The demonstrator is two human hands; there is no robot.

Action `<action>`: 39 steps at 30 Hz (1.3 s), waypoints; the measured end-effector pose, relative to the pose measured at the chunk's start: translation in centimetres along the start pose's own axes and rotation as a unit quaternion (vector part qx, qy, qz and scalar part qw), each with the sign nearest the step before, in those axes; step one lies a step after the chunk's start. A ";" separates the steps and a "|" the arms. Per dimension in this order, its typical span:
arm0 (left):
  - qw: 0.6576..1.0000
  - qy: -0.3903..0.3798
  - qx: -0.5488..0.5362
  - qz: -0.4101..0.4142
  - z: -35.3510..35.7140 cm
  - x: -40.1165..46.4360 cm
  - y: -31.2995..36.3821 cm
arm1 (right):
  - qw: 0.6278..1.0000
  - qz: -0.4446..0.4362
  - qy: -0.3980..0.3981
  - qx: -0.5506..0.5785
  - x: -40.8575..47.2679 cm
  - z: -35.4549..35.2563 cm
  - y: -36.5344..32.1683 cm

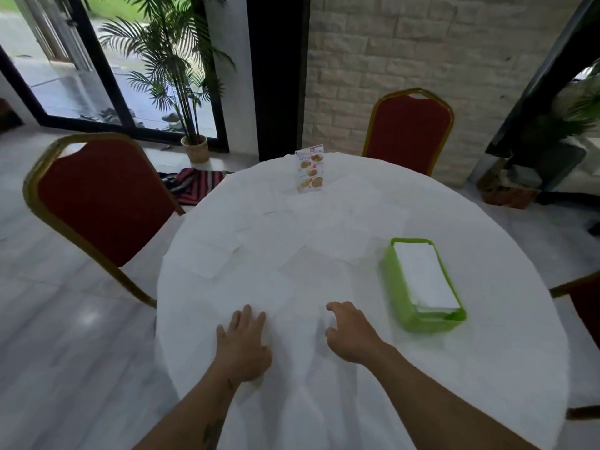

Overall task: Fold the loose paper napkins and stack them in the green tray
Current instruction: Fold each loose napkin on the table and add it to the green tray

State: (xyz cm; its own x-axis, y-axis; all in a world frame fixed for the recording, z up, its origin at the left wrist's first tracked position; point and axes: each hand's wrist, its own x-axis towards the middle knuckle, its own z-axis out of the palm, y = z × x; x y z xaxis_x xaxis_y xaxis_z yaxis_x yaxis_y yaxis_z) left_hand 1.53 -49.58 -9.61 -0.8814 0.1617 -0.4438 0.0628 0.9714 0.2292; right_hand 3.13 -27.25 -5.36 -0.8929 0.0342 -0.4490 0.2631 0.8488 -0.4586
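Observation:
Several loose white paper napkins (311,267) lie flat and unfolded across the middle and far side of the round table, hard to tell apart from the white cloth. The green tray (394,287) stands at the right and holds a stack of folded white napkins (427,276). My left hand (242,344) rests palm down on the cloth near the front edge, fingers spread. Beside it, my right hand (349,332) hovers with fingers curled loosely and nothing in it, left of the tray.
The table (487,368) wears a white cloth. A standing menu card (310,168) is at the far edge. Red chairs with gold frames stand at the left (97,196), the back (410,131) and the right (581,297). A potted palm (194,147) is by the window.

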 end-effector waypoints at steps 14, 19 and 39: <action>0.971 -0.042 -0.001 0.234 1.6 -0.9 5.0 | 0.952 0.209 0.121 0.190 -2.0 1.9 3.2; 0.970 -0.047 -0.026 0.239 1.4 -1.0 5.7 | 0.895 0.232 0.116 0.363 -1.7 1.9 2.5; 0.989 0.027 -0.055 0.132 1.5 -2.2 1.1 | 0.957 0.219 0.147 0.122 -1.6 2.7 1.4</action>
State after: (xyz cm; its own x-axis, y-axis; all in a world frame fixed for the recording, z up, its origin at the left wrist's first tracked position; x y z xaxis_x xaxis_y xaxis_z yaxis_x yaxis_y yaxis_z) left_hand 4.25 -48.59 -9.73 -0.8646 0.3954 -0.3101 0.2454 0.8708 0.4260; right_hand 5.89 -27.54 -7.40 -0.7326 0.5360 -0.4195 0.6806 0.5720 -0.4578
